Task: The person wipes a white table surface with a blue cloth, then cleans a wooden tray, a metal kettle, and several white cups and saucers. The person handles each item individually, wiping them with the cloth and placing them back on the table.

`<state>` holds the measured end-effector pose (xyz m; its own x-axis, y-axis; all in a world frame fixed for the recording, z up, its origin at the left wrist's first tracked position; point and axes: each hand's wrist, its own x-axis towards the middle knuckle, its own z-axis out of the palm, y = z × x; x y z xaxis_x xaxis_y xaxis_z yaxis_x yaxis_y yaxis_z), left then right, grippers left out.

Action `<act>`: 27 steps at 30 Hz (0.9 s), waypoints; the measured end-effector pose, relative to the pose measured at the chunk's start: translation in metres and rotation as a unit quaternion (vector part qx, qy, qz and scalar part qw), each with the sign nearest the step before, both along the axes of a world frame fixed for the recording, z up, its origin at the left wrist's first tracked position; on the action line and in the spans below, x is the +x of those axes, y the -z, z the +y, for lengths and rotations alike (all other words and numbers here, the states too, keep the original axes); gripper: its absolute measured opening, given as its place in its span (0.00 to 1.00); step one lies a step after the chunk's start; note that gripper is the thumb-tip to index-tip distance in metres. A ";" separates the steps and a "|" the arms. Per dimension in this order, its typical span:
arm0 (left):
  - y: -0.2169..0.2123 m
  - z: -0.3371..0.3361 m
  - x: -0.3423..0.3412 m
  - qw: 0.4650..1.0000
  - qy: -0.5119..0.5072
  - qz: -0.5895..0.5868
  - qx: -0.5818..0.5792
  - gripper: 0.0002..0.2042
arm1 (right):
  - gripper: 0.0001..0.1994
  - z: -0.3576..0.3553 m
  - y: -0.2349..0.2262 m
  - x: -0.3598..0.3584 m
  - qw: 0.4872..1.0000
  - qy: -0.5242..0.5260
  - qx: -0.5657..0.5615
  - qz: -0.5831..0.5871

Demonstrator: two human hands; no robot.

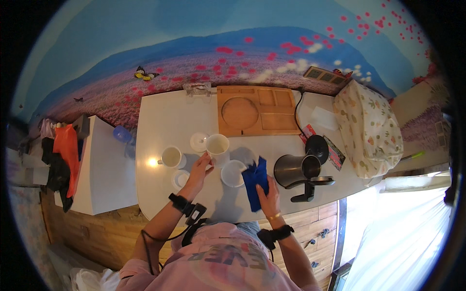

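Observation:
My left hand [199, 173] is at the near left side of a white mug [221, 158], its fingers closed about where the handle would be. The mug stands on the white table, tilt not evident. In my right hand [270, 198] is a blue packet [254, 186], gripped by its right side and held above the table's near edge. Just left of the packet sits a round whitish bowl [232, 174]. A second white mug [172, 157] stands farther left. Two round white lids, one behind [198, 142] and one in front [180, 179], lie near the mugs.
A dark grey kettle [289, 170] stands right of my right hand, near a round black lid [317, 146]. At the back lies a wooden compartment tray [279, 107]. A patterned cloth cover [369, 128] fills the right end. A white cabinet [104, 169] stands left.

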<state>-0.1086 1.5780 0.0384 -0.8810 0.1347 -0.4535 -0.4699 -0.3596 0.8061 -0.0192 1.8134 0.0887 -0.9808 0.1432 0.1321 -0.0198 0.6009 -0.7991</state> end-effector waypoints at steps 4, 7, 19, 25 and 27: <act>-0.053 -0.010 0.017 0.989 0.086 0.013 0.121 0.11 | 0.20 -0.052 -0.022 -0.035 0.992 0.000 -0.069 0.104; -0.075 -0.006 0.026 0.985 0.143 0.045 0.085 0.11 | 0.25 -0.078 -0.034 -0.047 0.975 -0.025 0.036 0.217; -0.084 -0.014 0.006 0.963 0.174 0.056 0.201 0.17 | 0.24 -0.042 -0.023 -0.094 0.905 0.000 -0.409 -0.116; -0.078 0.011 0.002 0.949 0.069 -0.044 0.306 0.15 | 0.23 -0.032 -0.003 -0.096 0.787 0.066 -0.592 -0.158; -0.073 0.017 -0.005 0.931 0.093 -0.057 0.347 0.14 | 0.23 -0.029 0.003 -0.097 0.751 0.074 -0.637 -0.160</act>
